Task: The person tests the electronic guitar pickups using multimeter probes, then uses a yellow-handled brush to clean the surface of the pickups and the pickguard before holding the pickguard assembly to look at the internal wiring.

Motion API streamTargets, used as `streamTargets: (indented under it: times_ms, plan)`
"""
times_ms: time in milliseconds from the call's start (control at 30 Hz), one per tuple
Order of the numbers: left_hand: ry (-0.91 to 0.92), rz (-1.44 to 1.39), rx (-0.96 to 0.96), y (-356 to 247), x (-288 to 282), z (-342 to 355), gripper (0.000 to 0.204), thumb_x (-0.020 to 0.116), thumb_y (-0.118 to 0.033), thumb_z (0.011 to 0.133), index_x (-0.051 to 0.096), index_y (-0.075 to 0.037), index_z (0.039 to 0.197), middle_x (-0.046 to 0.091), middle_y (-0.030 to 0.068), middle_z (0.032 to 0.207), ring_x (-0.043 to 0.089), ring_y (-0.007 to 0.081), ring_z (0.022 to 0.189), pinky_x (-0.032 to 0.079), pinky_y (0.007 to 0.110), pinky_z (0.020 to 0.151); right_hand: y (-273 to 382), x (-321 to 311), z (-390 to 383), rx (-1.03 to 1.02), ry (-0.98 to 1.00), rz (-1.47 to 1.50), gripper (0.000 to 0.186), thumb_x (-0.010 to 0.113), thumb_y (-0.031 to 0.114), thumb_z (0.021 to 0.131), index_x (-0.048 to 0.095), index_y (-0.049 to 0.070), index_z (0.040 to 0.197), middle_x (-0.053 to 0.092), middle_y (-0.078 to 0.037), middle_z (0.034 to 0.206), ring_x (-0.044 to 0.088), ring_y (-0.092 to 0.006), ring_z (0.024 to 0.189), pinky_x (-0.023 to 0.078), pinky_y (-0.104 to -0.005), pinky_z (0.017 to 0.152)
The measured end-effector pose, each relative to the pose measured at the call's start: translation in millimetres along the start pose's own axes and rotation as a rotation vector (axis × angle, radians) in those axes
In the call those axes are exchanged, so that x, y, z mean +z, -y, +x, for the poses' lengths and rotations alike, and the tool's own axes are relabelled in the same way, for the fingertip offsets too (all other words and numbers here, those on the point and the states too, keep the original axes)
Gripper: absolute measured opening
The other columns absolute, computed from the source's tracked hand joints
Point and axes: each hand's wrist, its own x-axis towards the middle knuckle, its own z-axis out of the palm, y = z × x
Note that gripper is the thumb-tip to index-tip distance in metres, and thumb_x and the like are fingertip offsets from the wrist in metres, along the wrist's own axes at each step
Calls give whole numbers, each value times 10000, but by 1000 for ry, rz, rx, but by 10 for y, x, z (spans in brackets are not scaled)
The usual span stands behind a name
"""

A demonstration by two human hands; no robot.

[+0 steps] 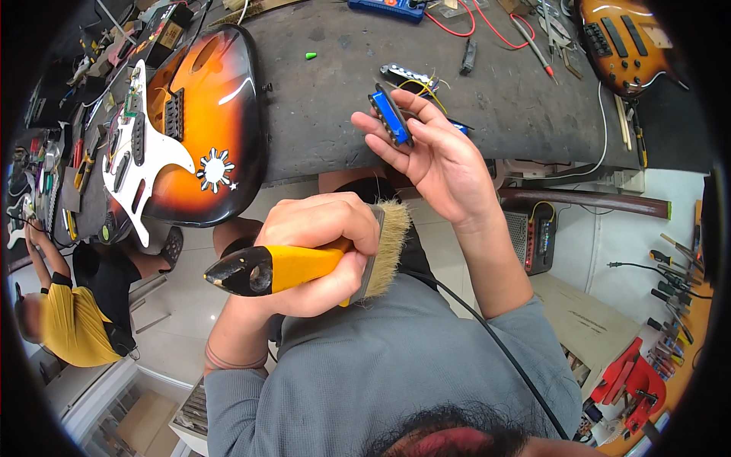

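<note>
My left hand (320, 228) is closed round the yellow and black handle of a wide paintbrush (388, 247), its pale bristles pointing right, just above my lap. My right hand (449, 167) holds a small blue and black guitar pickup (391, 114) in its fingers over the bench's front edge. Behind it lie another pickup (407, 75) with loose wires and a small dark part (468, 57). Left of my hands rests a sunburst guitar body (217, 103) with a white pickguard (156, 167) lying on it.
The dark bench (320, 129) carries a second guitar (617, 34), cables, probes and hand tools. A co-worker (80, 320) in yellow is at the left. An amplifier (537, 236) stands below the bench; a tool rack (674, 297) and red vise (632, 385) are at right.
</note>
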Motion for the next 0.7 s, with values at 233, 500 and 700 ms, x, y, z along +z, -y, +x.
streamTargets:
  times_ms: [233,500,700]
  plan:
    - [-137,13,90,-15,-99,42,76,636,2,717,633,-24,788,709,118,773,660,222,685,546,335,685,-34,-26,-22,-22,7,-43,338,427,66,1133,454,-32,1455,589,-186,1401,581,-375,1420,549,-426,1171]
    - [-693,505,354,146,-442,370,129,660,57,953,654,16,1076,686,145,1144,644,194,1015,514,320,934,-87,-4,-54,8,-13,-71,388,439,84,1122,440,-45,1488,569,-209,1444,572,-373,1434,528,-438,1174]
    - [-732,511,320,149,-440,28,139,648,7,972,638,30,1110,681,197,1151,646,235,1089,492,384,1021,-4,-31,-57,42,0,8,385,499,137,1132,458,-38,1473,595,-214,1428,579,-371,1428,520,-441,1183]
